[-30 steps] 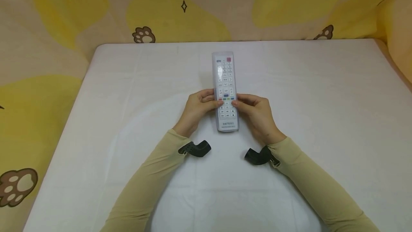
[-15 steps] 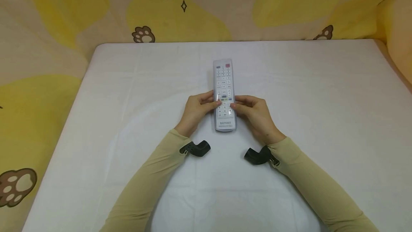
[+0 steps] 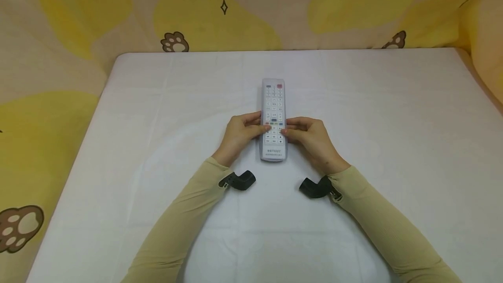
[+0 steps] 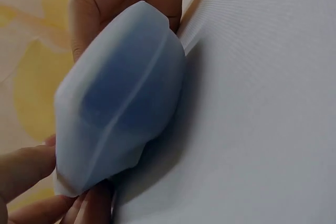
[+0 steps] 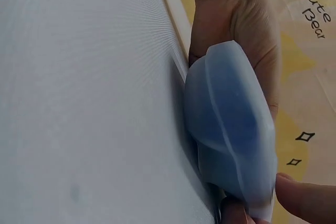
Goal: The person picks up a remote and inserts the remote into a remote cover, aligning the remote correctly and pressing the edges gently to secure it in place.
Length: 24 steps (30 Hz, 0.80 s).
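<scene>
A white remote control (image 3: pixel 273 119) in a clear cover lies lengthwise between both hands in the head view, its red button at the far end. My left hand (image 3: pixel 244 133) pinches its left edge, thumb on top of the buttons and fingers at the side and under it. On the right edge, my right hand (image 3: pixel 310 138) holds it the same way. The near end of the remote control (image 4: pixel 121 93) fills the left wrist view, close above the white surface. In the right wrist view, the remote control (image 5: pixel 231 124) shows a bluish end, with the thumb (image 5: pixel 307 198) on its upper face.
A white-covered table (image 3: pixel 373 99) spreads around the hands. Behind it hangs a yellow and beige cloth (image 3: pixel 251 21) with paw prints and stars. Black wrist cameras (image 3: pixel 240 180) sit at both sleeve cuffs.
The far end of the remote control has come down and toward me, so it looks shorter and flatter to the table. Both hands keep their hold and have barely moved.
</scene>
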Tool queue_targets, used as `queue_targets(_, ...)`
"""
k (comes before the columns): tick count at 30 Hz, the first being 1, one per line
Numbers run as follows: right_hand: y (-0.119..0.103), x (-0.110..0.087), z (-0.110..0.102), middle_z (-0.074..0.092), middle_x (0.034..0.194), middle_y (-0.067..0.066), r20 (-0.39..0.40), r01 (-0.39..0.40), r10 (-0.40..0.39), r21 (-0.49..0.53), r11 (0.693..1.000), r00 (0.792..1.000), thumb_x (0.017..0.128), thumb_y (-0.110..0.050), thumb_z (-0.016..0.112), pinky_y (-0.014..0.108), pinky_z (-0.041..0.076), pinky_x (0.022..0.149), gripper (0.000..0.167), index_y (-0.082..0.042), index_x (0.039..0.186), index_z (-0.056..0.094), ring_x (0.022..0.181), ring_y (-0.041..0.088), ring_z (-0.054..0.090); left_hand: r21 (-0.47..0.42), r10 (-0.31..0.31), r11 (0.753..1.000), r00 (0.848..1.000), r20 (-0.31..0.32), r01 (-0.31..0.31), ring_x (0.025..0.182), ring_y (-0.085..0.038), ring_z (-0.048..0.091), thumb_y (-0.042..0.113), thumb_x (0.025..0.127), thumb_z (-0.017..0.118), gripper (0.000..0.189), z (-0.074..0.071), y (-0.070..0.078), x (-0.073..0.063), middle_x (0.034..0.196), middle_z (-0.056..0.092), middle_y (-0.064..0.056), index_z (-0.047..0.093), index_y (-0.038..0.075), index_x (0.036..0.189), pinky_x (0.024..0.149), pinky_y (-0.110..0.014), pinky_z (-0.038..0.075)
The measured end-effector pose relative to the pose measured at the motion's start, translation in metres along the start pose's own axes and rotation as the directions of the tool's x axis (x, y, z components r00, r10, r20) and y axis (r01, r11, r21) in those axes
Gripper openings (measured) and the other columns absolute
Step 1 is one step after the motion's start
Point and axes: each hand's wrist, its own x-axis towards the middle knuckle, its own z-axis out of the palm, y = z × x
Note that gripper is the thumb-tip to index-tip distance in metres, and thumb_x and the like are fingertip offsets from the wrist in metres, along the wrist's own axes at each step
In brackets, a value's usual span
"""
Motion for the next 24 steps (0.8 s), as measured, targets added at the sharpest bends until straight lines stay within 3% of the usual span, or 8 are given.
queue_targets(5,-0.0008,0.0008,-0.0013,0.065,0.099,0.014,0.009,0.001,0.000,-0.031,1.000,1.000,0.085,0.002,0.064,0.024,0.054,0.075,0.037,0.012,0.120,0.054,0.087,0.012,0.063,0.224,0.005,0.974,0.999,-0.044,0.005,0.098,-0.016,0.064,0.020,0.080,0.076,0.052,-0.0021,0.0024,0.0006,0.109,0.068,-0.010,0.058,0.003,0.127,0.087,-0.029,0.048)
queue_targets(8,-0.0012,0.0006,-0.0013,0.065,0.101,0.017,0.006,-0.001,0.001,-0.050,0.999,1.000,0.085,0.002,0.064,0.024,0.054,0.075,0.037,0.012,0.120,0.055,0.087,0.012,0.063,0.286,0.021,0.958,0.998,-0.052,-0.005,0.093,-0.016,0.064,0.021,0.080,0.077,0.052,-0.0016,0.0032,0.0007,0.104,0.070,-0.010,0.059,0.002,0.125,0.084,-0.030,0.048)
queue_targets(12,-0.0013,0.0003,-0.0015,0.063,0.103,0.018,-0.007,-0.001,0.000,-0.056,0.998,1.000,0.085,0.002,0.064,0.023,0.054,0.073,0.037,0.010,0.120,0.055,0.087,0.012,0.063,0.256,0.030,0.967,0.998,-0.048,-0.017,0.090,-0.018,0.067,0.018,0.080,0.077,0.051,-0.0003,0.0030,0.0009,0.102,0.069,-0.012,0.059,0.000,0.124,0.081,-0.029,0.050)
queue_targets(15,-0.0012,0.0007,-0.0030,0.062,0.102,0.018,-0.016,0.010,-0.011,-0.056,0.998,1.000,0.085,0.003,0.063,0.023,0.054,0.073,0.037,0.011,0.121,0.054,0.086,0.012,0.063,0.153,0.020,0.988,0.999,-0.031,-0.015,0.094,-0.020,0.067,0.014,0.081,0.075,0.049,0.0000,0.0027,0.0015,0.107,0.068,-0.014,0.058,-0.002,0.124,0.083,-0.028,0.051)
queue_targets(19,-0.0013,0.0014,-0.0046,0.061,0.104,0.019,-0.018,0.010,-0.011,-0.061,0.998,1.000,0.085,0.003,0.063,0.024,0.054,0.073,0.038,0.011,0.121,0.054,0.087,0.012,0.062,0.046,0.009,0.999,1.000,0.011,-0.009,0.101,-0.023,0.065,0.007,0.082,0.073,0.048,-0.0014,0.0025,0.0021,0.113,0.065,-0.017,0.056,-0.004,0.125,0.087,-0.029,0.050)
queue_targets(24,-0.0019,0.0025,-0.0065,0.060,0.108,0.021,-0.011,-0.001,0.000,-0.088,0.996,1.000,0.086,0.000,0.064,0.024,0.054,0.074,0.039,0.010,0.122,0.054,0.088,0.013,0.062,0.069,-0.008,0.998,0.998,0.054,0.005,0.105,-0.024,0.062,0.006,0.082,0.072,0.051,-0.0036,0.0025,0.0031,0.118,0.062,-0.017,0.053,-0.003,0.128,0.090,-0.029,0.048)
